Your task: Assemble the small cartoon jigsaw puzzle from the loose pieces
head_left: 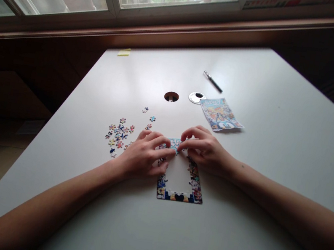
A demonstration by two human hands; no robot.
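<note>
white tabletop (231,238), head view: the jigsaw border (197,185) lies flat in front of the person, tabletop showing through its middle, its pale-blue top strip at the fingertips. left hand (151,155): fingers spread and bent, thumb apart, tips at the border's top left. right hand (206,146): thumb and forefinger tips close together at the top strip; cannot tell whether a piece is pinched there. risk, judged: uneven pressure at the top could buckle the narrow border and pop neighbouring joints, as thin sides brace poorly. second risk: loose pieces (117,131) lie just beside the left hand, so a sideways sweep could scatter them. picture sheet (221,114) near, beyond the right hand; a knock might shift it
</note>
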